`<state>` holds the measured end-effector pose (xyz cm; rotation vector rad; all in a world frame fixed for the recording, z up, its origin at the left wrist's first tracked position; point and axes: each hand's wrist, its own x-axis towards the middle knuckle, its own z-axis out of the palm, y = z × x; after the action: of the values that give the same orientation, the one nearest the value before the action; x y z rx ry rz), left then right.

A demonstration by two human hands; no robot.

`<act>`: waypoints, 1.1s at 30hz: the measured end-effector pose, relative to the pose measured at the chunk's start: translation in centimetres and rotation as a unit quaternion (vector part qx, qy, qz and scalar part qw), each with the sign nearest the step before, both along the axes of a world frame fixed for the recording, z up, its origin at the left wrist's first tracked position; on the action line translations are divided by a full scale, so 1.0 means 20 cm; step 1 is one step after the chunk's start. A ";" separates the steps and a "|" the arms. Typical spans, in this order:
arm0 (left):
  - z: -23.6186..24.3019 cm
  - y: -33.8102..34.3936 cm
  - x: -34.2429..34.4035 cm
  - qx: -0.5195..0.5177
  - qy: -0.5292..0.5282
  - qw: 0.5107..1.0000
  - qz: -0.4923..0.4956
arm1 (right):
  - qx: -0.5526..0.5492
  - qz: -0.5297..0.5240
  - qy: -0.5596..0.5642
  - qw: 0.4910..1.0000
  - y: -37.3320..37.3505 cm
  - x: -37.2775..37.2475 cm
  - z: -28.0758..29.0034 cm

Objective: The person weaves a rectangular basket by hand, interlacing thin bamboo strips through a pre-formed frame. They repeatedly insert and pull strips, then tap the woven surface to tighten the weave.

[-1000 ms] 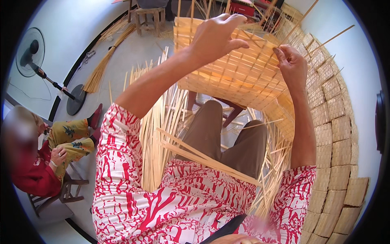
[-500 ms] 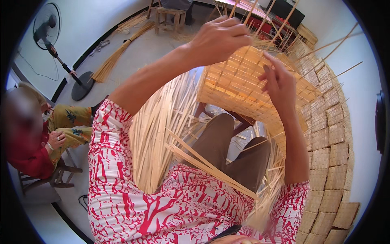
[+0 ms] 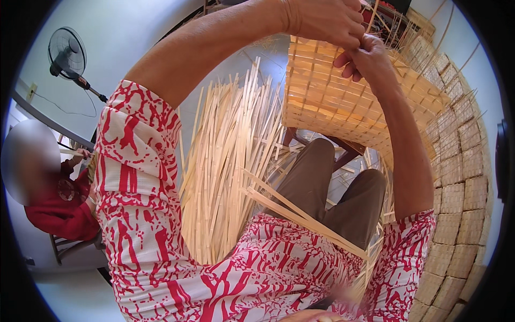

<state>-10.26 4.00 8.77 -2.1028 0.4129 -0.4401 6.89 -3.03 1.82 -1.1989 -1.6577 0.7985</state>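
Note:
A woven bamboo-strip basket (image 3: 330, 96) with upright strip ends stands beyond my knees on a dark wooden support (image 3: 348, 151). My left hand (image 3: 327, 21) reaches to its upper edge, fingers curled around something too hidden to name. Just below and right, my right hand (image 3: 365, 61) touches the first, its thumb and forefinger closed at the basket's edge, other fingers loosely curled; what they grip is hidden. Loose pale bamboo strips (image 3: 214, 177) spread at the left of my legs, and a few (image 3: 306, 217) lie across my lap.
A seated person in red (image 3: 67, 209) is at the left. Behind them stands a black pedestal fan (image 3: 67, 53) by the wall. Stacked woven pieces (image 3: 456, 204) line the right wall. A dark screen and clutter (image 3: 399, 11) sit at the back.
My left arm has moved right and farther forward. My right hand has risen and come beside the left. The camera view has shifted, with the basket appearing farther right and the stool less visible.

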 end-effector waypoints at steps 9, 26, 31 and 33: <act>-0.14 -0.16 0.10 -0.015 -0.040 0.949 0.314 | 0.023 0.005 0.002 1.000 0.10 0.04 -0.06; -0.68 -0.33 -0.29 -0.530 -0.525 0.640 0.182 | -0.011 -0.003 -0.019 1.000 -0.05 0.05 0.03; -0.65 -0.33 -0.32 -0.562 -0.501 0.626 0.205 | 0.186 -0.069 -0.079 0.977 -0.05 -0.02 0.01; -0.64 -0.33 -0.33 -0.567 -0.500 0.622 0.205 | 0.307 -0.027 -0.138 0.941 -0.02 -0.08 0.02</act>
<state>-16.89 -2.69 -3.98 -2.4362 -1.3286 -1.7810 5.31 -3.44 2.13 -0.9227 -1.8953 0.0478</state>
